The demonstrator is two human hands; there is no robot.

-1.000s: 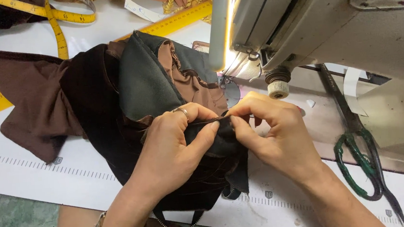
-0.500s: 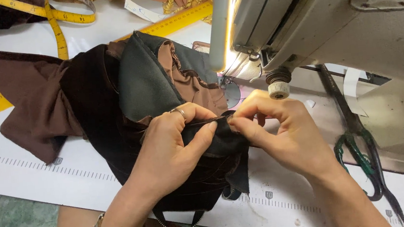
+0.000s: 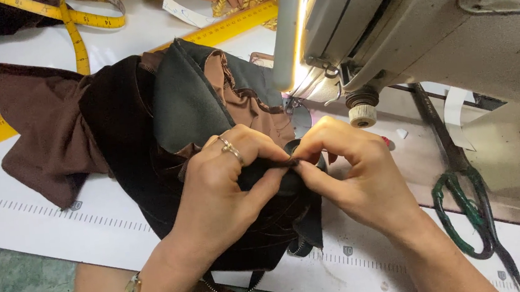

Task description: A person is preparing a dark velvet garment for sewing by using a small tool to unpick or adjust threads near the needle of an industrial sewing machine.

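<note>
Your hands pinch a dark fabric edge.
Your left hand and right hand both grip a fold of the dark fabric, lying on the white table just before the sewing machine; green-handled scissors lie right.

Soft cloth, hard metal, shiny tape

The dark cloth looks soft and matt, like velvet, with a smooth brown piece on the left. The sewing machine on the right is painted metal, dull and a bit worn. The yellow tape measure looks smooth and bendy. The scissors have green wrapped handles.
</note>
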